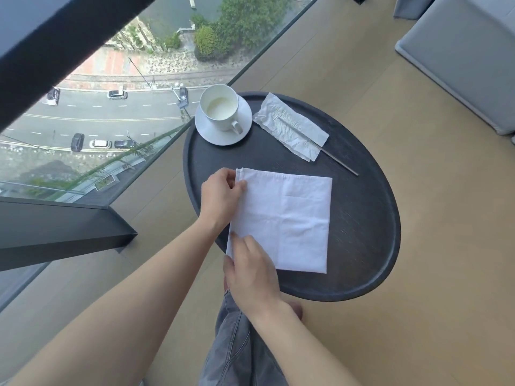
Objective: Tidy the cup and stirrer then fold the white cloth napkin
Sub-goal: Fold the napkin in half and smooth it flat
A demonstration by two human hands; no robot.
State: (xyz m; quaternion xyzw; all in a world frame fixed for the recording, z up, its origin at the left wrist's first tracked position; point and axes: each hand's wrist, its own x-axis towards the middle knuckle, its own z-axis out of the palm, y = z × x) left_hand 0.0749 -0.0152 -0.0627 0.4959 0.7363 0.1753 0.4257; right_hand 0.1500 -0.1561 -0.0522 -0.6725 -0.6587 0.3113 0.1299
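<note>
With the left hand [223,195] pinching the napkin's [289,218] far left corner and the right hand [250,270] flat on its near left corner (overhanging the table [370,224] edge), uneven lifting could skew the fold.

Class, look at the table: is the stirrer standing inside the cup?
No. The stirrer lies flat on a paper wrapper on the table, apart from the cup.
</note>
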